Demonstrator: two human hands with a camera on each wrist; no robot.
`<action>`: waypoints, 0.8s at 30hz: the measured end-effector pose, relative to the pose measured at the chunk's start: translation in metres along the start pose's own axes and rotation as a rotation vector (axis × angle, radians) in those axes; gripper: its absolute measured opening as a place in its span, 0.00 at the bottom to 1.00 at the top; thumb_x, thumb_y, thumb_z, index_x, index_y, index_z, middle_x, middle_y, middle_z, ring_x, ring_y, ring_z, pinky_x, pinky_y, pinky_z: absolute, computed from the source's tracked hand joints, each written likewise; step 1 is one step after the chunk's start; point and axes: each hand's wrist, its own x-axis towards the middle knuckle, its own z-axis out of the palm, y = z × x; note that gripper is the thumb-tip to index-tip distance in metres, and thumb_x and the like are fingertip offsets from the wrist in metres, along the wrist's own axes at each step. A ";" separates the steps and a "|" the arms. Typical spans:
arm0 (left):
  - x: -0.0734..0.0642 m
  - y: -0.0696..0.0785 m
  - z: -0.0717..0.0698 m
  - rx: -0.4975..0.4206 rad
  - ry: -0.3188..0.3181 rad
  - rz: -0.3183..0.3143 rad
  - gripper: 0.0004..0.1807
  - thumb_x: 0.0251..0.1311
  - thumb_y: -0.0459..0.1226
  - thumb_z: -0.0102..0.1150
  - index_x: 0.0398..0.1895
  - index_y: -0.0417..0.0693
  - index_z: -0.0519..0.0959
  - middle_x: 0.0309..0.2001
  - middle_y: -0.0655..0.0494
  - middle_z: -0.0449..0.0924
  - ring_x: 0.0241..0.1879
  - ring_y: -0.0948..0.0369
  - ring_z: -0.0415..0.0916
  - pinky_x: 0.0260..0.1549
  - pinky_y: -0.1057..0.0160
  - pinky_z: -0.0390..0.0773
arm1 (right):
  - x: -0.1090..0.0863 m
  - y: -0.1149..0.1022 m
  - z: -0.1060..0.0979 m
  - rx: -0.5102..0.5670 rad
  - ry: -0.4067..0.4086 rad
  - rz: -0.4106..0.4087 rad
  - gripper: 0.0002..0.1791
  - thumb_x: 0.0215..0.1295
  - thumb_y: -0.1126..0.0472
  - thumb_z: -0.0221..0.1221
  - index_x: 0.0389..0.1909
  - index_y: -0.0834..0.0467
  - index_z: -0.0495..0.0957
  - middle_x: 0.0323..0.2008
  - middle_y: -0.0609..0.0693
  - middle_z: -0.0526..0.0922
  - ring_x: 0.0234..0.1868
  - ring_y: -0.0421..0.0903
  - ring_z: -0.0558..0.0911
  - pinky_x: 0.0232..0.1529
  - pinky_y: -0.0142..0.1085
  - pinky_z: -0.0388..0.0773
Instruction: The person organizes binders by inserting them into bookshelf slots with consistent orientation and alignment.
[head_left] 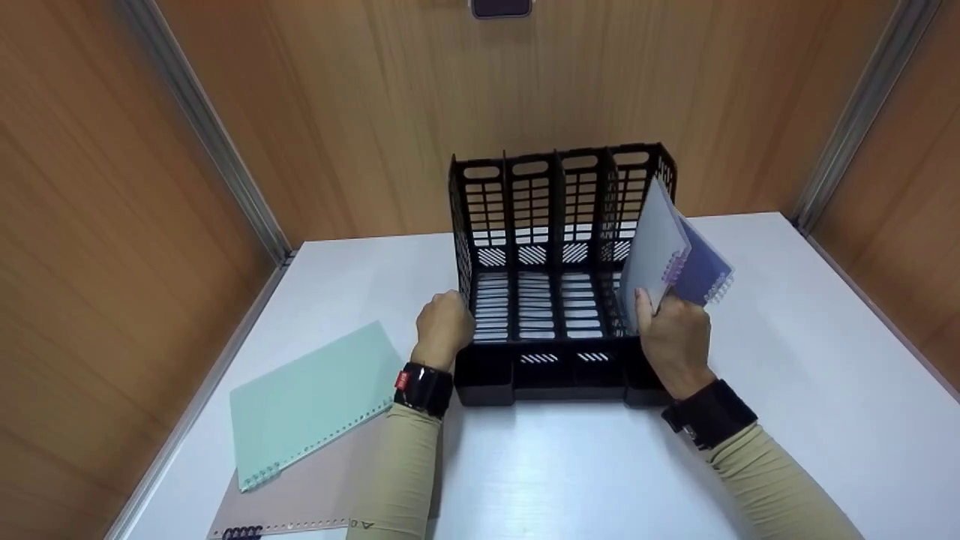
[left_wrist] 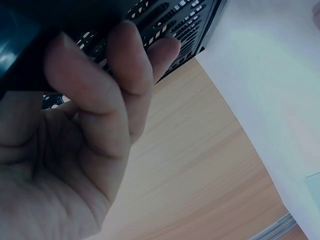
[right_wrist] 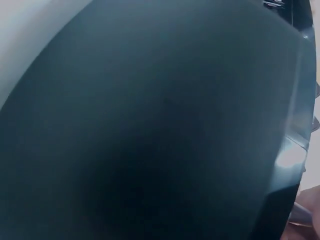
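Note:
A black file organizer [head_left: 559, 349] with several upright compartments stands on the white table. At its front left, my left hand [head_left: 445, 322] grips the side wall, and in the left wrist view the fingers [left_wrist: 127, 75] curl at its dark edge. My right hand [head_left: 679, 341] holds a pale lavender spiral notebook [head_left: 651, 247] and a deeper purple spiral notebook [head_left: 697, 259] upright in the rightmost compartment, thumb on the pale cover. Their coils face me, and their lower parts are hidden by the hand and organizer. A dark, blurred surface [right_wrist: 150, 110] fills most of the right wrist view.
To the left lies a mint green spiral notebook [head_left: 315, 405] on top of a pink one [head_left: 315, 480], partly under my left forearm. Wood-look panels [head_left: 337, 112] enclose the table [head_left: 810, 300] at the back and sides. A dark device [head_left: 501, 7] is at the top of the back panel.

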 end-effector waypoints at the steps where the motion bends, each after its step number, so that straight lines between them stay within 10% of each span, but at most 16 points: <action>1: 0.000 0.000 0.000 -0.002 0.000 0.001 0.08 0.61 0.28 0.55 0.34 0.36 0.85 0.39 0.38 0.86 0.38 0.44 0.85 0.35 0.46 0.83 | 0.000 0.000 0.001 0.000 0.006 0.003 0.20 0.65 0.63 0.68 0.19 0.70 0.74 0.14 0.65 0.76 0.13 0.61 0.75 0.17 0.57 0.72; 11: -0.001 -0.001 0.000 -0.007 0.001 0.006 0.07 0.60 0.28 0.56 0.33 0.36 0.85 0.39 0.38 0.87 0.38 0.44 0.85 0.35 0.46 0.83 | -0.002 -0.001 0.000 0.031 0.002 -0.027 0.29 0.63 0.67 0.55 0.03 0.52 0.58 0.08 0.47 0.56 0.10 0.49 0.59 0.10 0.47 0.59; 24: 0.001 0.000 0.000 -0.003 -0.005 0.006 0.08 0.61 0.27 0.55 0.33 0.36 0.85 0.39 0.37 0.86 0.38 0.44 0.85 0.35 0.47 0.83 | -0.005 0.001 -0.006 0.059 -0.012 0.013 0.15 0.61 0.68 0.66 0.19 0.66 0.72 0.12 0.58 0.74 0.11 0.52 0.72 0.13 0.50 0.69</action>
